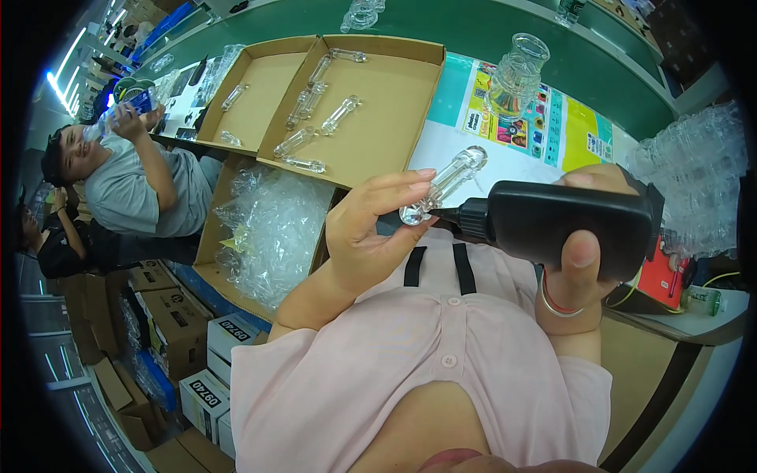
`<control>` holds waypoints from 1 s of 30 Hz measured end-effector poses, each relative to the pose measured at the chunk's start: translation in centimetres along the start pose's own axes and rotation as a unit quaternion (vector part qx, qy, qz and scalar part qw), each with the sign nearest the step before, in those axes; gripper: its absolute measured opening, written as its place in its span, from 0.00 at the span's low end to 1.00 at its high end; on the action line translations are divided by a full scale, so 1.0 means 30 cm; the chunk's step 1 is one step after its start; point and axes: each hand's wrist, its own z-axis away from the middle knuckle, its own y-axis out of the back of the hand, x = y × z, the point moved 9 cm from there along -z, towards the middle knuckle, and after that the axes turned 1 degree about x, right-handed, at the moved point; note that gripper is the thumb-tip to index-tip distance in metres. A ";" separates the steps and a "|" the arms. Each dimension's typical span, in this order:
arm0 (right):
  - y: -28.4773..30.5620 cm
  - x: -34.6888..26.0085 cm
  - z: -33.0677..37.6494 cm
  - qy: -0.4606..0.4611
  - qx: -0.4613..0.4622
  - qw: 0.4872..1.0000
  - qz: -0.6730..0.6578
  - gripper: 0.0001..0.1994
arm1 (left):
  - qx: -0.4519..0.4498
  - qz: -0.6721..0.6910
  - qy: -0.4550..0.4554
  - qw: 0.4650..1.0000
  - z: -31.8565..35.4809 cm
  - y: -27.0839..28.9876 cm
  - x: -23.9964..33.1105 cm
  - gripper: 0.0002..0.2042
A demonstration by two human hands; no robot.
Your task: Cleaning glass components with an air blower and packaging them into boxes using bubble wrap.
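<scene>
Apparently mid-application: clear rod-shaped piece (453, 177) held just right of cardboard tray (390, 130), left hand (364, 225) pinching it between thumb and fingers. Right hand (583, 264) wrapped round black bottle (564, 217), nozzle (447, 214) at piece's near end; contact unclear. Similar clear pieces (341, 116) lie in tray; finished or waiting, cannot tell. Clear vessel (516, 83) stands far right; plastic bags (272, 229) at left. Bottle hides some right fingers.
</scene>
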 end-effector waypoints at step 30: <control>-0.086 -0.167 0.144 0.344 -0.113 0.932 0.031 0.23 | -0.076 0.398 0.277 0.871 0.069 -0.064 -0.084 0.22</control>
